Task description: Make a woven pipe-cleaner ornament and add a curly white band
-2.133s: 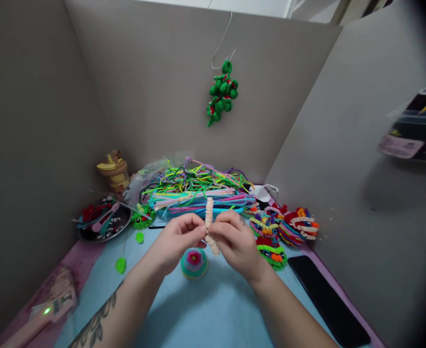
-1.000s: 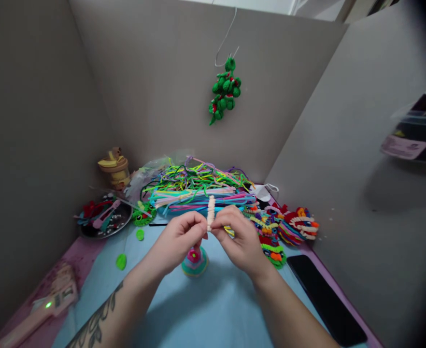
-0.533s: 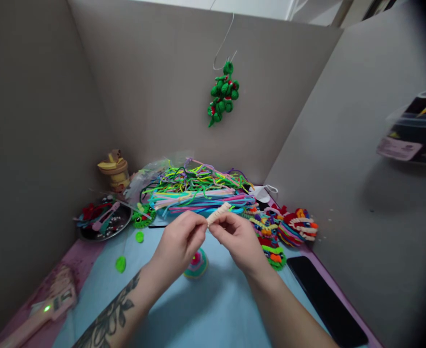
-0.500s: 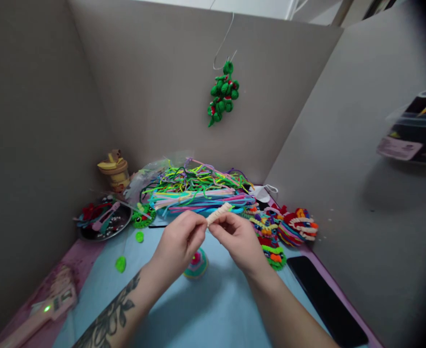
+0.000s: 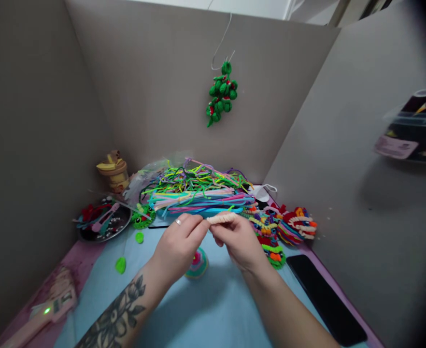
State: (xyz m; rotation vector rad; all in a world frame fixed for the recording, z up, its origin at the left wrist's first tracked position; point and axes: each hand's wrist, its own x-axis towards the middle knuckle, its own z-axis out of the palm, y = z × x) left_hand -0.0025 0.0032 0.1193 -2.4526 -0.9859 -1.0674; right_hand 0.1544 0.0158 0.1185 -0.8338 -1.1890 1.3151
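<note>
- The left hand (image 5: 178,244) sat at the centre of the frame, its thumb and fingertips pinched together on the left end of a cream coil (image 5: 222,218).
- A ring (image 5: 177,222) showed on one finger of that hand.
- The right hand (image 5: 236,239) was just right of centre, touching the left hand at the fingertips, with its thumb and forefinger clamped on the same coil from below.
- The cream coil lay almost level between the two hands, held in the air above the blue mat (image 5: 213,309), with its free end pointing right.
- A round striped piece (image 5: 197,263) lay on the mat just below the hands, partly hidden by the left one.
- A pile of coloured pipe cleaners (image 5: 198,191) filled the middle of the frame behind the hands.
- Finished fuzzy figures (image 5: 292,227) lay to the right of the hands, and a black phone (image 5: 325,304) lay at the lower right.
- A dark dish (image 5: 104,224) of small parts stood at the left, with a yellow jar (image 5: 113,170) behind it and two green discs (image 5: 120,265) nearby on the mat.
- A green ornament (image 5: 220,93) hung on the back wall at the upper centre.
</note>
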